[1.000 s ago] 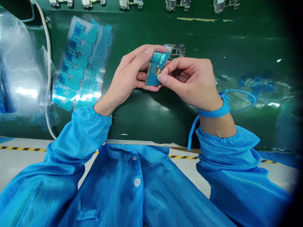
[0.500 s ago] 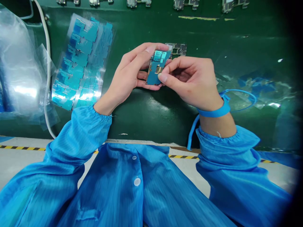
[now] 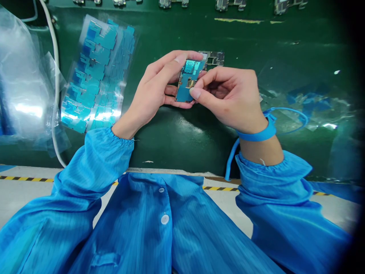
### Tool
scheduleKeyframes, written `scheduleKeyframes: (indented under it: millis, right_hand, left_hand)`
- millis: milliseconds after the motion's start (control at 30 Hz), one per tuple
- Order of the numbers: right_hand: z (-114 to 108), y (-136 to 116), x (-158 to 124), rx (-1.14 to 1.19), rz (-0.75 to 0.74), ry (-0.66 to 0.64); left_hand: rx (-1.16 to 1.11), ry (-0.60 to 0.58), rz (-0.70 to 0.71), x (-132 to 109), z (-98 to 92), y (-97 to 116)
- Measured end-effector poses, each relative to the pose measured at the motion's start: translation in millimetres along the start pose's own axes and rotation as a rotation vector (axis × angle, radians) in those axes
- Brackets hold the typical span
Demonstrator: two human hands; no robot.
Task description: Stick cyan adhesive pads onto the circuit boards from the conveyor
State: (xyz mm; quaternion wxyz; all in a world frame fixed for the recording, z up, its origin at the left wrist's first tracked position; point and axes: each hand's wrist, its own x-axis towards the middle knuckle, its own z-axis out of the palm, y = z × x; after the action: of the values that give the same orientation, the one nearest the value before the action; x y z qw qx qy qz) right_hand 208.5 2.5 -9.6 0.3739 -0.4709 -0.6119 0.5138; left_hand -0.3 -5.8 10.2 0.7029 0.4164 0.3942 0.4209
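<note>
My left hand (image 3: 155,82) grips a circuit board (image 3: 185,82) by its edges, thumb at the upper side and fingers beneath. Most of its face is covered by blue film, with a metal card slot near the top and a gold-coloured patch lower down. The thumb and index finger of my right hand (image 3: 230,95) are pinched at the board's lower right edge; the contact between the fingertips is partly hidden. Just behind, a second board (image 3: 219,59) lies on the green table surface (image 3: 176,140). A blue wrist strap (image 3: 258,134) circles my right wrist.
On the left lies a clear sheet of blue die-cut films (image 3: 95,76). Beyond it are a white cable (image 3: 57,76) and clear plastic bags (image 3: 23,87). Several boards (image 3: 230,4) line the far edge. Blue film scraps (image 3: 309,97) lie at right, near the strap's coiled cord (image 3: 231,160).
The row of boards along the far edge has shifted to the right. Both hands and the held board stay almost in place.
</note>
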Motion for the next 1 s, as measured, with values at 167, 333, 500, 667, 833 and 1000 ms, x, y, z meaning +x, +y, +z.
scheduleKeyframes:
  millis: [167,333,500,667,833,1000]
  right_hand:
    - [0.7,0.2,0.5,-0.006,-0.001,0.009]
    - [0.5,0.1,0.3,-0.026,-0.028,0.018]
    - [-0.6,-0.1,0.0,-0.026,0.004,0.014]
    - [0.1,0.7,-0.5,-0.041,-0.020,0.028]
    - [-0.2,-1.9,-0.7,-0.047,-0.020,0.012]
    - [-1.6,-0.9,0.4,-0.060,-0.015,0.002]
  left_hand:
    - [-0.014,0.013,-0.003,0.6,0.2,-0.4]
    - [0.021,0.036,-0.043,0.0,1.5,1.1]
    - [0.026,0.042,-0.058,0.0,2.3,3.1]
    - [-0.028,0.022,-0.069,1.2,0.9,4.5]
    - [-0.056,0.020,-0.075,1.5,0.4,4.9]
    - [-0.067,0.021,-0.074,2.0,0.6,2.4]
